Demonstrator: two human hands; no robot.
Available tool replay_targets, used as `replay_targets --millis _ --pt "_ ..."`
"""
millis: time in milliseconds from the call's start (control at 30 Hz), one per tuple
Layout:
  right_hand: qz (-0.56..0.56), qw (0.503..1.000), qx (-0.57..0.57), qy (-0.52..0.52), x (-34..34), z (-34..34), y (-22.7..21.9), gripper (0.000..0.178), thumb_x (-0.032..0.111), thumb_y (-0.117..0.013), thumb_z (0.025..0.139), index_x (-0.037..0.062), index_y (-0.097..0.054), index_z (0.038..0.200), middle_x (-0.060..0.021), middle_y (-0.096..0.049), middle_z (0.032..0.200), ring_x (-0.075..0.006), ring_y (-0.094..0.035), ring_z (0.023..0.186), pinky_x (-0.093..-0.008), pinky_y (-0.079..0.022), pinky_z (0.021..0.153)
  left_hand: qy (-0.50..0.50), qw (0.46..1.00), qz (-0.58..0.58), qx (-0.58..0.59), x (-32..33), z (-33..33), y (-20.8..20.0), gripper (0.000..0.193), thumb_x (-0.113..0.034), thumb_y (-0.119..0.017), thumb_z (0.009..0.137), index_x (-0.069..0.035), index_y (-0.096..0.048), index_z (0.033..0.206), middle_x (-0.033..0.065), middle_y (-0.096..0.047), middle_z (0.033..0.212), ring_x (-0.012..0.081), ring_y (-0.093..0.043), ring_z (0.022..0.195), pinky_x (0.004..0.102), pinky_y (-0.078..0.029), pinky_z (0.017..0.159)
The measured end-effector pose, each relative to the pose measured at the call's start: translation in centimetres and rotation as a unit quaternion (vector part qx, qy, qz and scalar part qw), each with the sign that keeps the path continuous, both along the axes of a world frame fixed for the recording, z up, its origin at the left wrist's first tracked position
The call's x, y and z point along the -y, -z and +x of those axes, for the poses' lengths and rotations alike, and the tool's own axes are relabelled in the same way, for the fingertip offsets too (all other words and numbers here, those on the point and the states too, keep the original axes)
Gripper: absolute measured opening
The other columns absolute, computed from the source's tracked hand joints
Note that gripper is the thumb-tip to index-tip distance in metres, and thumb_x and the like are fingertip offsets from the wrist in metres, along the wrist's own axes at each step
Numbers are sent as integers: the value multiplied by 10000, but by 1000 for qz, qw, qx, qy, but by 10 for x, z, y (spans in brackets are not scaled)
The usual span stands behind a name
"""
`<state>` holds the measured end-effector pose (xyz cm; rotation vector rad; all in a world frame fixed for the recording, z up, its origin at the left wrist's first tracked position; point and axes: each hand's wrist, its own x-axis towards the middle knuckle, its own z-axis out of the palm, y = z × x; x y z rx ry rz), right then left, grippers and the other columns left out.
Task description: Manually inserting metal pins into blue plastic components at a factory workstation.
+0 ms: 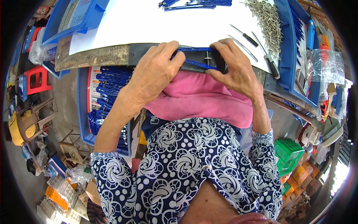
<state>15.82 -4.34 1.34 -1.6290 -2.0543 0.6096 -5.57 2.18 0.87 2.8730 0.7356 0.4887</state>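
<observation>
While left hand (160, 69) pinches and right hand (236, 67) spans slim, blue, plastic-looking strips (197, 64), I judge them light, best held at ends.

Sheet (149, 26) on table (93, 56). Pin heap (266, 22) on sheet, right side; screwdrivers (273, 68) nearer. Tray (287, 56) right of heap; second tray (89, 22) far left. Table's near side, left: bin (82, 112) holding tools (113, 79). One tool (195, 64) between left hand (158, 69) and right hand (235, 67).
</observation>
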Motion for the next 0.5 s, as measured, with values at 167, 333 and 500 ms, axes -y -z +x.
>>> replay_targets --millis 167,333,500 --pt "38 998 39 9 8 -1 2 558 193 -728 632 -1 -474 1090 -142 -475 1031 -302 -520 894 -349 -460 730 1 999 14 41 -2 -2 2 119 -43 -538 687 -5 -533 799 113 -529 934 227 -535 914 309 -443 769" --pt "54 995 78 -12 9 -3 1 568 233 -709 655 -6 -462 1108 -157 -469 1044 -319 -510 910 -361 -455 746 -3 998 34 57 -3 -5 10 79 -38 -563 670 -4 -545 739 107 -546 879 224 -531 905 320 -442 807" --pt "65 994 88 -25 8 -6 2 580 231 -697 660 -6 -453 1129 -180 -459 1074 -347 -488 949 -378 -431 792 -1 997 -5 76 -6 -7 12 70 -18 -561 668 15 -544 727 111 -553 880 222 -531 897 311 -441 807"
